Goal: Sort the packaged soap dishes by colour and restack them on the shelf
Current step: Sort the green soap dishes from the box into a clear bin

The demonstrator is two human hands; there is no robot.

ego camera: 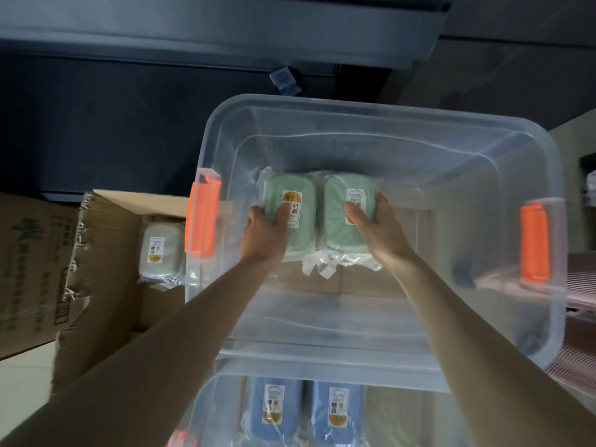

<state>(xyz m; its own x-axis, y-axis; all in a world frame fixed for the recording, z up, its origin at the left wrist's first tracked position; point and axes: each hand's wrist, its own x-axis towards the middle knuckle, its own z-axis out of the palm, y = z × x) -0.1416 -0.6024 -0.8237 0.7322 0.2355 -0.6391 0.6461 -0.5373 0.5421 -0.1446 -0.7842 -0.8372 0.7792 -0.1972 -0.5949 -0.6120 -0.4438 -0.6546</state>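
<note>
Two green soap dishes in clear wrap sit side by side inside a clear plastic bin with orange latches. My left hand grips the left green soap dish, thumb on its label. My right hand grips the right green soap dish the same way. Both dishes are low in the bin, near its far-left part. Two blue soap dishes lie in a second clear bin below. A pale cream soap dish rests in an open cardboard box to the left.
A dark shelf unit runs across the back, with a small blue tag hanging from it. Pale floor shows at the lower left. Striped material lies past the bin's right side.
</note>
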